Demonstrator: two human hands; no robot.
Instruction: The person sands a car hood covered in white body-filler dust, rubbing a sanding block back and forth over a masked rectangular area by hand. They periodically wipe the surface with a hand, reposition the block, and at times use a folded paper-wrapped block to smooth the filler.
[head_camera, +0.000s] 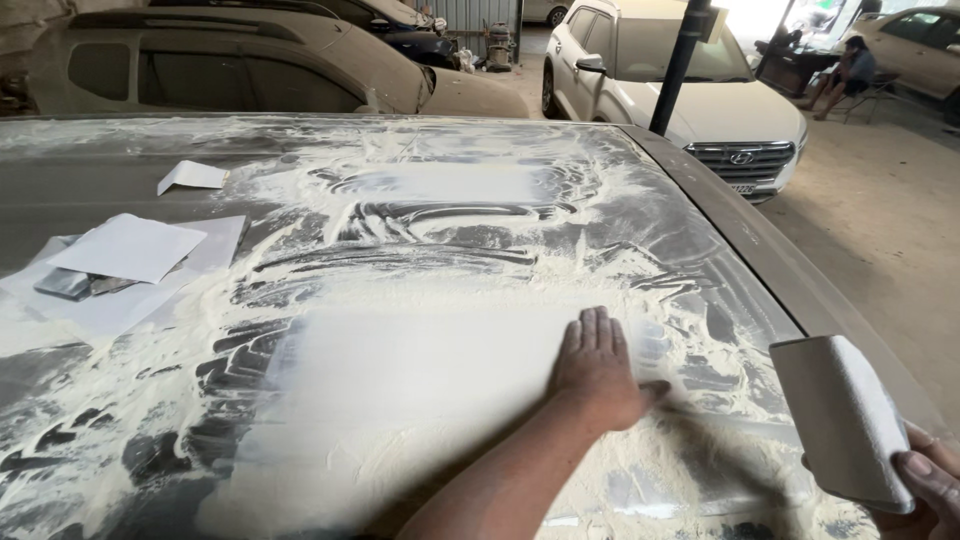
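I look down on a car roof (420, 150) covered in pale sanding dust, with a smooth whitish filler patch (420, 360) in the middle. My left hand (597, 366) lies flat, palm down, on the right edge of that patch, fingers together and thumb out to the right. My right hand (928, 482) is at the lower right corner, off the roof's edge, gripping a grey sanding block (838, 420) with a white pad on its right face. The block is held upright in the air, clear of the roof.
Sheets of white paper (128, 247) lie on the roof at the left with a dark flat tool (64, 284) under them, and a small folded scrap (191, 176) behind. Dusty cars stand beyond, a white car (700, 110) at right, a black pole (678, 65), a seated person (848, 75).
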